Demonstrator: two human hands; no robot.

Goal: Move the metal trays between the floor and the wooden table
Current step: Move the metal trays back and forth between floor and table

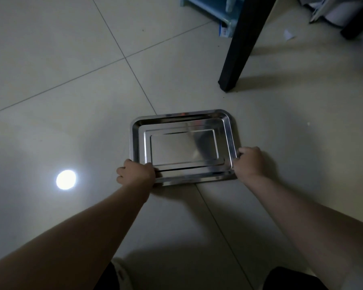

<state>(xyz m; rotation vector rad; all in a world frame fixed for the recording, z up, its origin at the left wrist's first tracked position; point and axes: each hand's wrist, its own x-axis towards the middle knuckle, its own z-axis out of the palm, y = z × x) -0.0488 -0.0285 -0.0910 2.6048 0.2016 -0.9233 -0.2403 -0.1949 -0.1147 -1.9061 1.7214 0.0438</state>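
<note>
I'm looking down at a pale tiled floor (50, 49) w/ thin dark grout lines crossing diagonally. A round ceiling-light glare (66, 179) is shining off the tiles at left. A black table leg (242, 45) is standing upper right, throwing a soft shadow rightward. Behind it a light-blue shelf (218, 9) is sitting on the floor; white clutter (331, 11) is piling up in the far right corner. Room's dim overall.

Nested metal trays (182, 124) lay over a tile seam on the pale floor (71, 59), a smaller tray set inside a larger one. The left hand (135, 172) gripped the near left corner of the rim, and the right hand (250, 162) gripped the near right corner. A black desk leg (241, 45) stood beyond the trays, far right. A round light reflection (66, 179) shone on the floor at left.
</note>
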